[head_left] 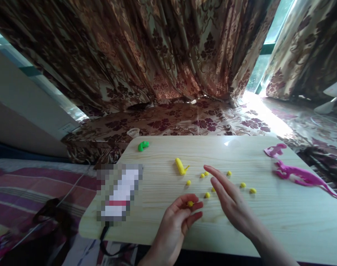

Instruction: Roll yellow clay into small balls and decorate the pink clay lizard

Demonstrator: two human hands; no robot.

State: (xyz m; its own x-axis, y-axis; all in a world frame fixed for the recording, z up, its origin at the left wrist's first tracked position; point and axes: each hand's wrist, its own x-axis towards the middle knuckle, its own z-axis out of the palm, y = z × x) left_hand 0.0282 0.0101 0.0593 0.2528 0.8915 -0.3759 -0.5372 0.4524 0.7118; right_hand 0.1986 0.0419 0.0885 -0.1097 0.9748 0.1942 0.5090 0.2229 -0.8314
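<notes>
My left hand (pixel 177 221) hovers over the near edge of a light wooden table (pixel 281 210), fingers curled and pinching a small yellow clay ball (pixel 190 203) between thumb and fingertips. My right hand (pixel 229 201) is flat and open just to its right, fingers stretched toward the table's middle, holding nothing. Several small yellow clay balls (pixel 242 185) lie scattered around the right fingertips. A longer yellow clay piece (pixel 180 166) rests beyond them.
A green clay piece (pixel 143 146) sits at the table's far left corner. Pink clay shapes (pixel 295 174) lie at the right. A blurred white object (pixel 120 195) rests on the left side. Patterned curtains (pixel 168 55) hang behind; striped bedding (pixel 32 192) is left.
</notes>
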